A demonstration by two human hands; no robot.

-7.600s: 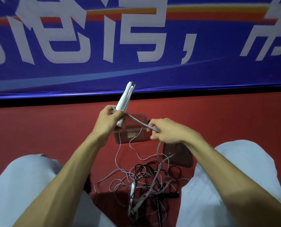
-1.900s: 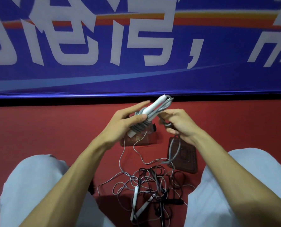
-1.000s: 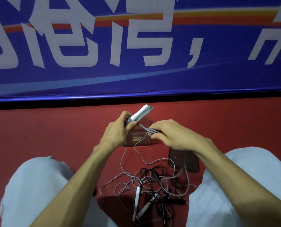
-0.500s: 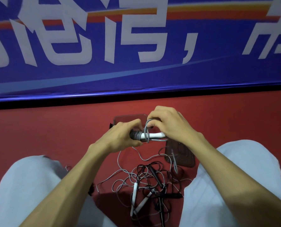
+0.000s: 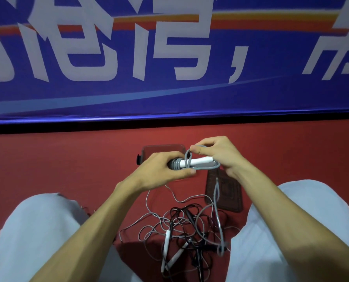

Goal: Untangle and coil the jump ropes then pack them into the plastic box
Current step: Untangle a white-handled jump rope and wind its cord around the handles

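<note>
The left hand [image 5: 161, 169] grips the rope-wound white handles [image 5: 200, 162]; the right hand [image 5: 216, 153] pinches the grey rope [image 5: 217, 192] looped over them; the tangle [image 5: 186, 215] lies nearer.

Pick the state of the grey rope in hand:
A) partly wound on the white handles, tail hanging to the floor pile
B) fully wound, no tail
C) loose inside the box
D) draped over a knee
A: the grey rope is coiled round the white handles in the left hand, the right hand pinches a loop, and a tail drops to the tangle below.
</note>
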